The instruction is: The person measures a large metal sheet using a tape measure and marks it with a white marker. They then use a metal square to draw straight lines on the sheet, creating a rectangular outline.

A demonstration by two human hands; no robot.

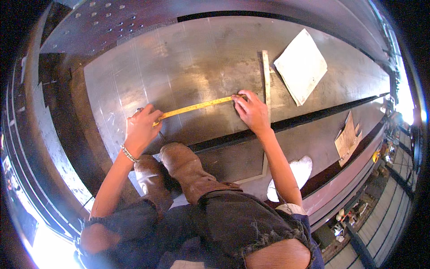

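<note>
A yellow tape measure blade (197, 106) is stretched over a grey metal plate (179, 54), running between my two hands. My left hand (142, 125) has its fingers closed on the blade's left end, and a thin dark stick-like piece shows beside them. At the right end my right hand (253, 114) pinches the blade between thumb and fingers. The tape's case cannot be made out. Just beyond the right hand lies a long, flat metal square (266, 74), passing under my right forearm and bending left near my knee.
A white folded sheet (302, 67) lies on the plate at the right. Past a dark gap (322, 110), a second plate carries a tan work glove (348, 138) and a white rounded piece (301, 171). My brown boots (179, 163) stand near the plate's lower edge.
</note>
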